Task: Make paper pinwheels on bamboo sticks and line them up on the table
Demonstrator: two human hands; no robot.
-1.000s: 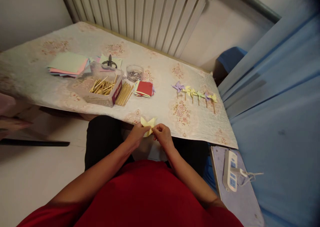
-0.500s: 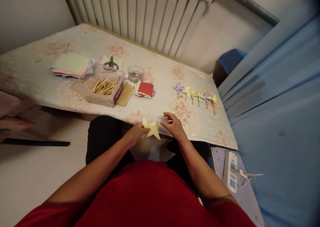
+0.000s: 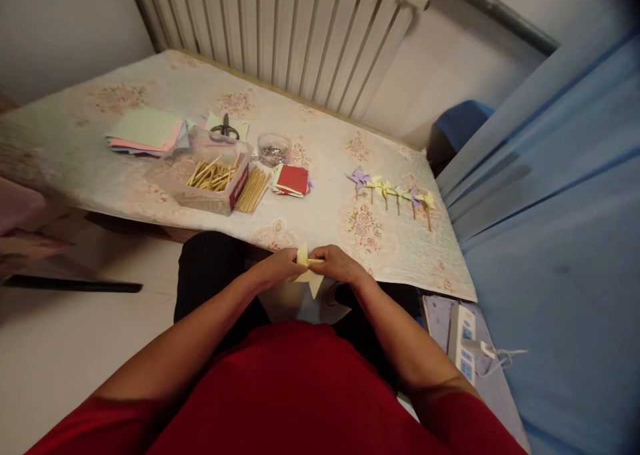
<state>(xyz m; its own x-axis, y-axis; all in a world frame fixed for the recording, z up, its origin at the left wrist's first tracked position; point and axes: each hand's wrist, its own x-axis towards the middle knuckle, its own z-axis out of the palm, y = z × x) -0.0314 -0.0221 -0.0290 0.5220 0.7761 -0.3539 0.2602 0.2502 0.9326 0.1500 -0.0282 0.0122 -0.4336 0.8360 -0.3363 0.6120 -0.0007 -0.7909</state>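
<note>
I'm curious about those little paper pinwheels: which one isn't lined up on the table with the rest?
The pale yellow pinwheel, held between the left hand and right hand at the table's near edge; the finished pinwheels lie in a row farther right.

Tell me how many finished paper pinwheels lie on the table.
6, it seems, in one row on the right part of the table: a purple pinwheel leftmost, then yellow and green ones, ending with a yellow one. They overlap, so another may be hidden.

Single head-worn view, looking forward and steeply down. Own red torso fills the bottom edge, hands close at centre, tabletop (image 3: 320,208) farther out, radiator (image 3: 300,35) at the top. No second view.
</note>
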